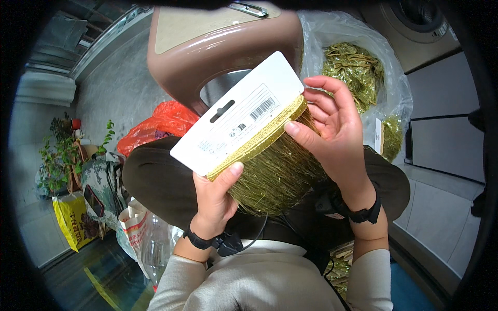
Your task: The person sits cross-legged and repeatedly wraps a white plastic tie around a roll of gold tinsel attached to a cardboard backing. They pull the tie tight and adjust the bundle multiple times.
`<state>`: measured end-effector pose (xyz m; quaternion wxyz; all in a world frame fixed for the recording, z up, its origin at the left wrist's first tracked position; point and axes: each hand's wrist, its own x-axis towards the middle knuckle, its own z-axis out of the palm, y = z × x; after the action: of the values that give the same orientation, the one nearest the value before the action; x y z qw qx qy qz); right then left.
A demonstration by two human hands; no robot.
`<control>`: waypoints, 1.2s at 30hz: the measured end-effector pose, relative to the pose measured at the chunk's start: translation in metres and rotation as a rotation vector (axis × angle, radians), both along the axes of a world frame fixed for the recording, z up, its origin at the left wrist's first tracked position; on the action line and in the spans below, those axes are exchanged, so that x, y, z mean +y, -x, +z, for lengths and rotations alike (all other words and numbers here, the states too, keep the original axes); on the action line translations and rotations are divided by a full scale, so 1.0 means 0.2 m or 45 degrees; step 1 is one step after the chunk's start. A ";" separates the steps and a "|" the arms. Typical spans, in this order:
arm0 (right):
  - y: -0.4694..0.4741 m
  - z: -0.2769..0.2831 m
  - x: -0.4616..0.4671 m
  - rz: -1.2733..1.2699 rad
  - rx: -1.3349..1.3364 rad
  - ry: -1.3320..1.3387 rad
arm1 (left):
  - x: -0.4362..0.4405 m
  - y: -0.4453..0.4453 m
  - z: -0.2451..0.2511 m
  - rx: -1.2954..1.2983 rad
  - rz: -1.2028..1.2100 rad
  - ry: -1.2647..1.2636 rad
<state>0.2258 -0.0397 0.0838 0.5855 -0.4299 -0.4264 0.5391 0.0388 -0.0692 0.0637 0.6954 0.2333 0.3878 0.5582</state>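
A folded bundle of gold tinsel fringe hangs over my lap from its woven gold band. Along that band lies a white hang-tag card with a slot, a barcode and small print. My left hand grips the lower left end of the band and card, its thumb on top. At the upper right end, my right hand has its thumb on the band's edge, with the fingers raised behind the card's corner. How far those fingers touch the card is partly hidden.
A brown plastic stool stands ahead, with thread snips on its top. To the right, a clear plastic bag holds more gold fringe. At left are a red plastic bag, potted plants and a plastic bottle.
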 end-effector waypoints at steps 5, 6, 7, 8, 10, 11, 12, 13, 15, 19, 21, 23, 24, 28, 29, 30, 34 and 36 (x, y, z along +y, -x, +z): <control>0.00 -0.02 0.01 0.025 -0.009 -0.014 | 0.03 0.00 0.00 -0.110 -0.056 0.104; 0.00 -0.02 0.01 0.019 -0.006 -0.012 | 0.03 0.00 -0.01 -0.124 -0.064 0.115; 0.00 -0.02 0.01 0.011 0.001 0.003 | 0.03 0.00 -0.01 -0.120 -0.058 0.131; 0.00 -0.02 0.01 0.027 0.007 0.020 | 0.03 0.00 -0.01 -0.127 -0.060 0.145; -0.01 -0.02 0.00 0.052 0.027 0.079 | 0.03 0.00 -0.02 -0.135 -0.061 0.162; -0.01 -0.01 0.00 0.052 0.035 0.081 | 0.04 0.00 -0.02 -0.137 -0.062 0.165; -0.01 -0.01 0.00 0.052 0.044 0.084 | 0.04 0.00 -0.03 -0.156 -0.068 0.159; -0.01 -0.01 0.00 0.052 0.053 0.086 | 0.04 0.01 -0.03 -0.127 -0.066 0.169; 0.00 -0.01 0.00 0.047 0.030 0.082 | 0.03 0.01 -0.05 -0.130 -0.085 0.150; 0.00 -0.02 -0.01 0.019 -0.017 0.021 | 0.01 0.09 -0.13 -0.115 -0.168 0.113; 0.00 -0.01 -0.03 0.060 -0.091 0.007 | 0.01 0.16 -0.17 -0.242 -0.230 0.087; -0.01 0.00 -0.04 0.114 -0.145 0.015 | 0.04 0.27 -0.20 -0.103 -0.374 0.018; -0.01 0.00 -0.05 0.150 -0.160 0.020 | 0.07 0.32 -0.20 -0.141 -0.498 -0.028; 0.01 0.00 -0.06 0.232 -0.253 -0.104 | 0.26 0.46 -0.13 -0.051 -0.955 -0.173; 0.02 0.00 -0.07 0.242 -0.284 -0.137 | 0.29 0.48 -0.09 -0.024 -1.030 -0.196; 0.02 0.00 -0.07 0.274 -0.310 -0.126 | 0.29 0.46 -0.05 0.031 -0.998 -0.163; 0.06 -0.02 -0.05 0.388 -0.331 -0.046 | 0.29 0.31 0.06 0.640 -1.134 -0.401; 0.08 -0.03 -0.05 0.454 -0.308 -0.007 | 0.30 0.24 0.08 0.649 -1.038 -0.388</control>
<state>0.2105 -0.0490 0.0770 0.4264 -0.4076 -0.5644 0.5774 -0.0091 -0.0085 0.0794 0.6982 0.5936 0.3366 0.2166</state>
